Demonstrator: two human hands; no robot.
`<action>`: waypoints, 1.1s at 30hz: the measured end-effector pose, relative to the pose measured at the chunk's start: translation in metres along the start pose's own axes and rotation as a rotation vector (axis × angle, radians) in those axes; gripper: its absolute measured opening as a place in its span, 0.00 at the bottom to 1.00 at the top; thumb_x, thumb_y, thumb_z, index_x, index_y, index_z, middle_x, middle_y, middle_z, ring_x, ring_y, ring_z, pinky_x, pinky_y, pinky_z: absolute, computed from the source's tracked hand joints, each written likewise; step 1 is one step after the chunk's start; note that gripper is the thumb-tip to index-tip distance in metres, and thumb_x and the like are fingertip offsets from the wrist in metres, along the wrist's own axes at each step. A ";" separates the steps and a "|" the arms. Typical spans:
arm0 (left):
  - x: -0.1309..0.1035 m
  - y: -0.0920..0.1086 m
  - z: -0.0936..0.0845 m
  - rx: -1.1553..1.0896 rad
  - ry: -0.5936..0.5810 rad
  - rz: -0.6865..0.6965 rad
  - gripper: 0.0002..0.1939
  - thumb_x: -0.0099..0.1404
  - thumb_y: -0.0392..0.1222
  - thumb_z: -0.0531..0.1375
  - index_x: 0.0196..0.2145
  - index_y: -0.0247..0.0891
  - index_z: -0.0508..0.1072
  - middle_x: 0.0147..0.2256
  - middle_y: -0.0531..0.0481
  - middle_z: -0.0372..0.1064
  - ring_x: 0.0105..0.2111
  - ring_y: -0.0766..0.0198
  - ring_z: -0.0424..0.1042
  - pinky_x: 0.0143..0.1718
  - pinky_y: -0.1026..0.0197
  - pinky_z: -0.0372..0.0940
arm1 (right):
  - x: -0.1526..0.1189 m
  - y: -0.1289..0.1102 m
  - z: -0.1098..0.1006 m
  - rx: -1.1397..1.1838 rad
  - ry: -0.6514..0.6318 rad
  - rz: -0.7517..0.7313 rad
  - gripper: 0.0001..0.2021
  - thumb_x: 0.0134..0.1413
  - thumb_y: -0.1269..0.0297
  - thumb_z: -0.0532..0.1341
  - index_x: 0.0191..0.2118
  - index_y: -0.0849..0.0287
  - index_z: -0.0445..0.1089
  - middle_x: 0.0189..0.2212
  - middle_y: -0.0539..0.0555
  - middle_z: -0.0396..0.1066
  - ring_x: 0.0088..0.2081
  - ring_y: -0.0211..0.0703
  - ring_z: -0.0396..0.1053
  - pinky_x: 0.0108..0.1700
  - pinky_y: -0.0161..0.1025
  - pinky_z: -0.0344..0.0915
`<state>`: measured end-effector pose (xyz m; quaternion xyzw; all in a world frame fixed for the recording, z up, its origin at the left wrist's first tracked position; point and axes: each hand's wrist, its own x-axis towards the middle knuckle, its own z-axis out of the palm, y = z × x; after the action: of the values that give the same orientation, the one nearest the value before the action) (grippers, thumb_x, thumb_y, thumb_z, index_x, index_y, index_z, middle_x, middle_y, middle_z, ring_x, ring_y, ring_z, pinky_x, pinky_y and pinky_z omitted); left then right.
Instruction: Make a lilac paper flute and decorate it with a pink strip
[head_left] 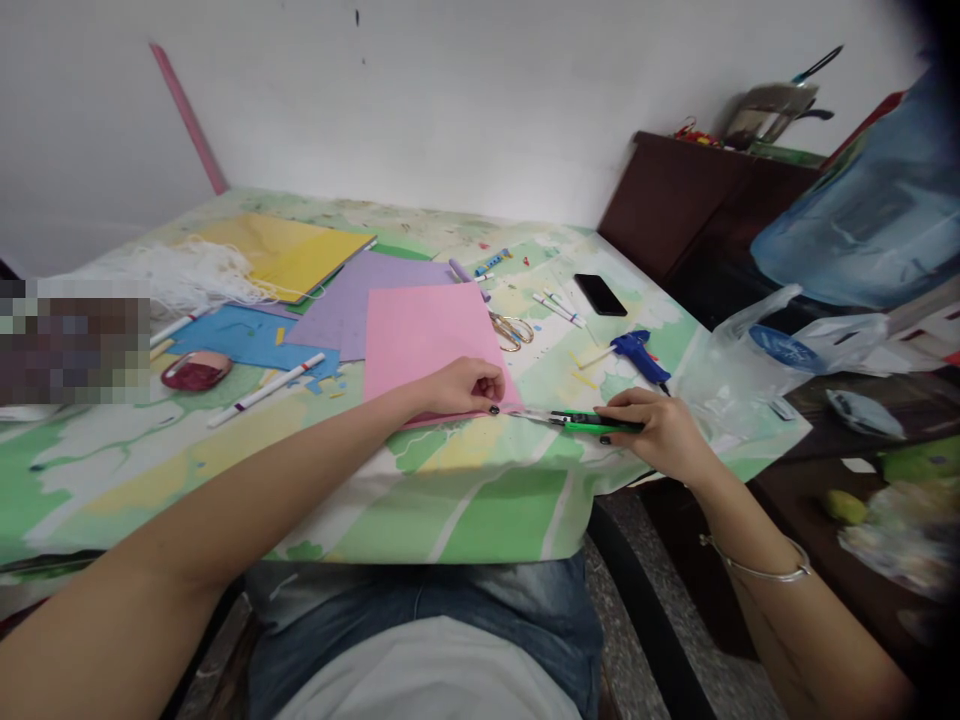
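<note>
A pink sheet (431, 335) lies near the table's front edge, partly over a purple sheet (330, 310). My left hand (466, 387) rests on its lower right part, fingers curled in; whatever they may pinch is too small to make out. From the right, my right hand (660, 430) holds a green and black utility knife (589, 422), its blade pointing left at the sheet's lower right corner. Gold-handled scissors (514, 330) stick out beside the pink sheet's right edge.
Behind lie a yellow sheet (292, 250), white yarn (191, 272) and a blue sheet (232, 337). A blue glue gun (636, 350), a black phone (600, 294), markers (266, 390) and a plastic bag (727, 370) surround the hands. A water bottle (862, 220) stands at right.
</note>
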<state>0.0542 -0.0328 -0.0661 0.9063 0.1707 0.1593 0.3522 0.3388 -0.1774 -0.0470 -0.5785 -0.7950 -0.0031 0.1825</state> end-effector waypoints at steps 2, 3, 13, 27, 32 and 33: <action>0.000 0.000 0.000 0.001 -0.002 -0.005 0.06 0.52 0.31 0.60 0.31 0.34 0.71 0.29 0.52 0.67 0.29 0.68 0.64 0.29 0.66 0.58 | 0.001 0.000 0.000 -0.001 -0.003 0.000 0.13 0.45 0.69 0.62 0.40 0.58 0.78 0.36 0.57 0.74 0.36 0.47 0.73 0.40 0.41 0.70; 0.000 0.000 0.000 0.004 -0.001 -0.006 0.06 0.51 0.31 0.60 0.31 0.34 0.71 0.29 0.52 0.67 0.29 0.68 0.64 0.29 0.66 0.58 | 0.001 0.000 0.000 -0.001 -0.003 0.001 0.13 0.45 0.69 0.62 0.40 0.58 0.78 0.36 0.57 0.74 0.36 0.47 0.73 0.40 0.41 0.70; 0.000 -0.002 0.001 -0.006 0.000 -0.003 0.07 0.52 0.30 0.59 0.31 0.34 0.71 0.29 0.52 0.67 0.29 0.69 0.64 0.29 0.66 0.58 | 0.004 0.005 0.001 0.006 -0.003 0.000 0.13 0.46 0.68 0.62 0.40 0.55 0.77 0.37 0.56 0.75 0.37 0.47 0.73 0.40 0.42 0.70; 0.000 0.000 0.000 -0.012 0.005 -0.016 0.07 0.51 0.30 0.59 0.31 0.34 0.71 0.29 0.52 0.67 0.29 0.69 0.65 0.30 0.66 0.59 | 0.004 0.005 0.003 0.028 0.001 0.007 0.14 0.44 0.69 0.63 0.40 0.57 0.78 0.37 0.56 0.74 0.36 0.46 0.72 0.39 0.41 0.70; 0.000 0.000 0.000 -0.006 0.001 -0.028 0.08 0.51 0.29 0.59 0.31 0.34 0.71 0.29 0.52 0.68 0.29 0.69 0.65 0.29 0.66 0.59 | 0.004 0.002 0.004 0.035 0.018 -0.003 0.13 0.44 0.70 0.63 0.39 0.56 0.78 0.36 0.56 0.74 0.36 0.46 0.72 0.40 0.41 0.70; 0.000 0.000 0.000 -0.003 0.001 -0.026 0.08 0.51 0.29 0.58 0.31 0.34 0.71 0.29 0.51 0.68 0.29 0.68 0.65 0.29 0.66 0.59 | 0.003 0.003 0.004 0.037 0.016 -0.001 0.13 0.45 0.69 0.63 0.39 0.55 0.78 0.36 0.56 0.74 0.36 0.46 0.73 0.40 0.41 0.70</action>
<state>0.0538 -0.0328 -0.0662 0.9035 0.1822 0.1554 0.3555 0.3393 -0.1726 -0.0499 -0.5745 -0.7937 0.0068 0.1996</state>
